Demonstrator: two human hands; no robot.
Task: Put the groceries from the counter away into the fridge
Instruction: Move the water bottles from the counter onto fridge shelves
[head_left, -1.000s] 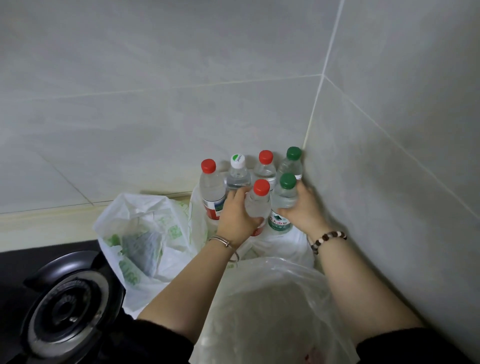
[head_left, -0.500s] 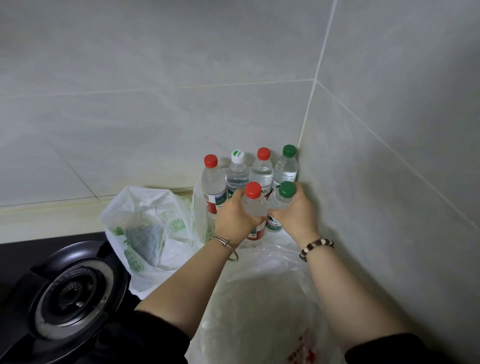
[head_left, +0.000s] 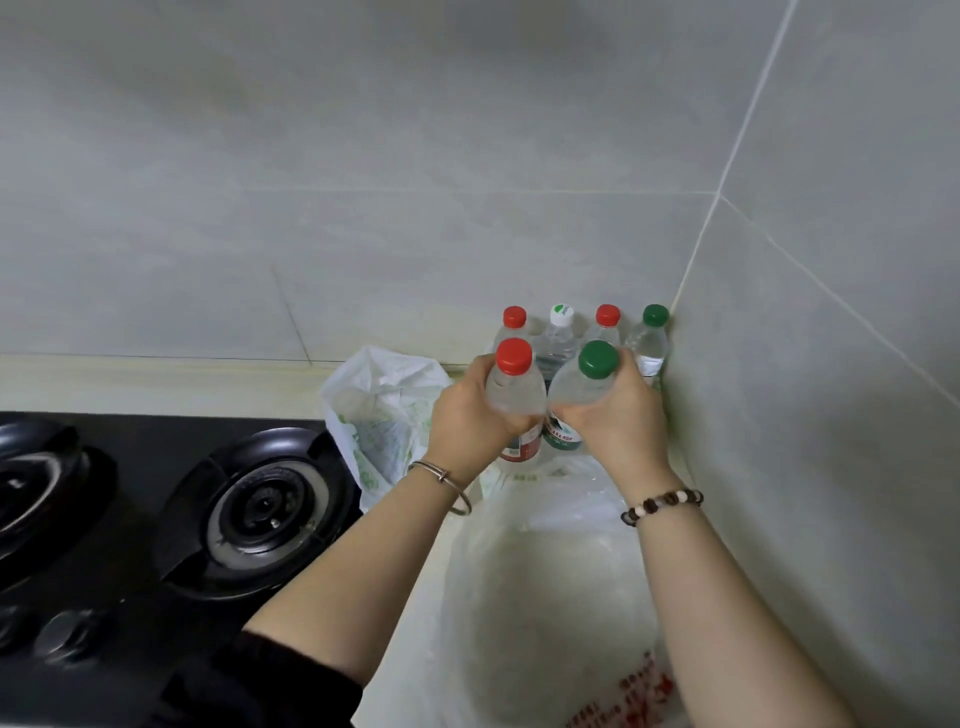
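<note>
My left hand (head_left: 470, 415) grips a red-capped water bottle (head_left: 514, 382) by its shoulder. My right hand (head_left: 618, 415) grips a green-capped water bottle (head_left: 584, 382) the same way, right beside it. Both bottles are lifted off the counter and tilt toward me. Behind them several more water bottles stand in a row in the wall corner: a red-capped one (head_left: 514, 318), a white-capped one (head_left: 561, 332), another red-capped one (head_left: 607, 318) and a green-capped one (head_left: 652, 332).
A white plastic bag with green print (head_left: 379, 410) sits left of the bottles. A large clear plastic bag (head_left: 550, 582) lies on the counter under my forearms. A black gas hob (head_left: 260, 514) fills the left. Tiled walls close the back and right.
Both hands have lifted the two front bottles up and toward me, away from the row. My view has swung left, showing more of the hob.
</note>
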